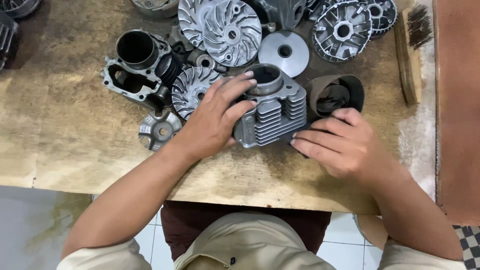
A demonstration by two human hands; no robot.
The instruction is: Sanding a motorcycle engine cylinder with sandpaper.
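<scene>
A grey finned engine cylinder block (274, 112) stands on the worn wooden table (75, 130), its round bore facing up. My left hand (212, 120) lies against its left side, fingers spread over the top edge and gripping it. To the right, my right hand (337, 142) rests on the table, and its fingertips touch the lower right fins of the block.
Metal engine parts crowd the far half: a black cylinder body (137, 67), finned pulley discs (222, 30) (192, 87), a flat round plate (286, 52), a dark clutch bell (335, 95), a small hub (159, 129). A wooden wire brush (409, 55) lies at the right.
</scene>
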